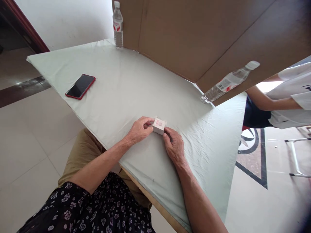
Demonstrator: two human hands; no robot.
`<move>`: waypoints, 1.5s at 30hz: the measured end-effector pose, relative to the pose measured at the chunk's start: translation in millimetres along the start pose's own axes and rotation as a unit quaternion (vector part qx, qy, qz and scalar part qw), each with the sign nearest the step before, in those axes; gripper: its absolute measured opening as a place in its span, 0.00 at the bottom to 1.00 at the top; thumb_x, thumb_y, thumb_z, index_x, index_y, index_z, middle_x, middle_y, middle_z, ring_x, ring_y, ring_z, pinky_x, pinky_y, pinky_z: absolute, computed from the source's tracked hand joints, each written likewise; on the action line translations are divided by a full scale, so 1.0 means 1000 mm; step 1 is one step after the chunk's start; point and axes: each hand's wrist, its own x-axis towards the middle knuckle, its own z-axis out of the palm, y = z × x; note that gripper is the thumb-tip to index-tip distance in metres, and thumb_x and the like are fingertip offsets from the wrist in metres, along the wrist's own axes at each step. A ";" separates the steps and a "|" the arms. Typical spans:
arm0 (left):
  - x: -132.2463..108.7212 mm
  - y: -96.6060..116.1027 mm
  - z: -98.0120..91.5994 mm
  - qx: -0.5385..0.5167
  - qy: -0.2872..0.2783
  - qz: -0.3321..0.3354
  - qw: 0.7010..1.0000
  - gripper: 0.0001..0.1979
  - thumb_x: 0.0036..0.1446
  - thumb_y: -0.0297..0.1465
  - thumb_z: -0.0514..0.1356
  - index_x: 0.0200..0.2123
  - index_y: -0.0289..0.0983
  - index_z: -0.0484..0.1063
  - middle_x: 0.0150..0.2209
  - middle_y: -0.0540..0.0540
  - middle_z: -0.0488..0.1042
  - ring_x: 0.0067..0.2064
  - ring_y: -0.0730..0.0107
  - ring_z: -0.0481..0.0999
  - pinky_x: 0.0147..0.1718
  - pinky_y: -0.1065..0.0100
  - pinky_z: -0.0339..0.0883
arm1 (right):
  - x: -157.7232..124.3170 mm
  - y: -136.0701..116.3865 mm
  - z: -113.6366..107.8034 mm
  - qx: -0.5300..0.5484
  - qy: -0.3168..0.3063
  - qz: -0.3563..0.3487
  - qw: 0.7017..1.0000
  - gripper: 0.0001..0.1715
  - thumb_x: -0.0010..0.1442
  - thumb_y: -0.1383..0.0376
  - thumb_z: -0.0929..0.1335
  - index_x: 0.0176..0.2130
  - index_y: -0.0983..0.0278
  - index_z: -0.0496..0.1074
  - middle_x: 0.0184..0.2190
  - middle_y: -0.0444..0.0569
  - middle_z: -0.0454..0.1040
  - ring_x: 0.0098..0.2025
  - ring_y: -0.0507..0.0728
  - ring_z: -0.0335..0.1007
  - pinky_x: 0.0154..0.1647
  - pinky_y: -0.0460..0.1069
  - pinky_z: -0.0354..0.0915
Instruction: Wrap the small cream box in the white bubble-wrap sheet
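A small white box (159, 126) with red print on its top sits at the middle of the cloth-covered table. At its left end, my left hand (140, 130) has fingers and thumb closed on it. The fingertips of my right hand (174, 145) are curled against its right end, the thumb at the near corner. Something thin and clear, perhaps a wrapper, shows at the far edge of the box. The hidden sides of the box cannot be seen.
A pale green cloth (136, 87) covers the table. A red-cased phone (80, 86) lies at the left edge. Upright brown cardboard (175, 35) stands behind, with one water bottle (118, 27) at its left and another bottle (229, 83) at its right. Beyond it sits another person (286, 94).
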 end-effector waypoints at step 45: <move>-0.002 0.003 0.001 0.012 0.032 0.018 0.999 0.15 0.51 0.24 0.60 0.44 0.35 0.76 0.47 0.42 0.76 0.42 0.70 0.77 0.37 0.72 0.72 | -0.002 0.003 0.002 -0.001 0.051 -0.015 0.999 0.20 0.64 0.58 0.65 0.54 0.58 0.72 0.55 0.54 0.77 0.58 0.64 0.72 0.60 0.64 0.65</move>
